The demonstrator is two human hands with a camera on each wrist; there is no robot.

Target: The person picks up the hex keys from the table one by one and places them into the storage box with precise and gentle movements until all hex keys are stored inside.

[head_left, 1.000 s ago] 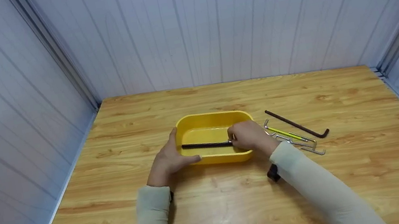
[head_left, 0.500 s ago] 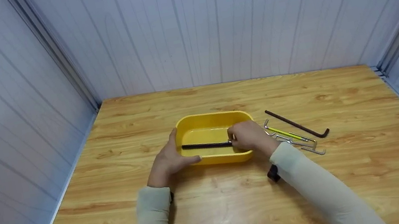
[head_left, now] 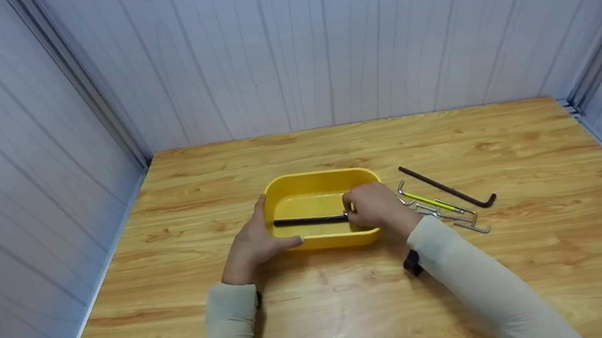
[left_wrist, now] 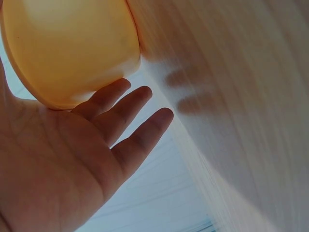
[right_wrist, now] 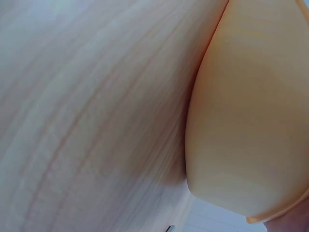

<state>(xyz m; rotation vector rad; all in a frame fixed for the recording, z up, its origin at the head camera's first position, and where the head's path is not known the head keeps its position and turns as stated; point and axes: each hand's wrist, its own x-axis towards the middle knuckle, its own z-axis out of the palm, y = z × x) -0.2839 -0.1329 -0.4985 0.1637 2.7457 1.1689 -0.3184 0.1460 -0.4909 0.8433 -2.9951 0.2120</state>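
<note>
A yellow plastic box (head_left: 332, 241) rests on the wooden table. In the head view my left hand (head_left: 252, 242) is spread at its left end, thumb along the front wall and index finger at the far side. The left wrist view has this hand's fingers fairly straight, the palm against the box. Inside the box lies a long black rod (head_left: 310, 220) with a bit of silver at its right end. My right hand (head_left: 372, 206) reaches over the box's right end, fingers curled on the rod's silver end. Those fingertips are partly hidden; the right wrist view catches mostly the box's outer wall.
Right of the box lie a dark brown hex key (head_left: 446, 186), a yellow-sleeved hex key (head_left: 434, 201) and several small silver hex keys (head_left: 472, 227), close to my right forearm. White panel walls (head_left: 279, 43) stand behind the table and at both sides.
</note>
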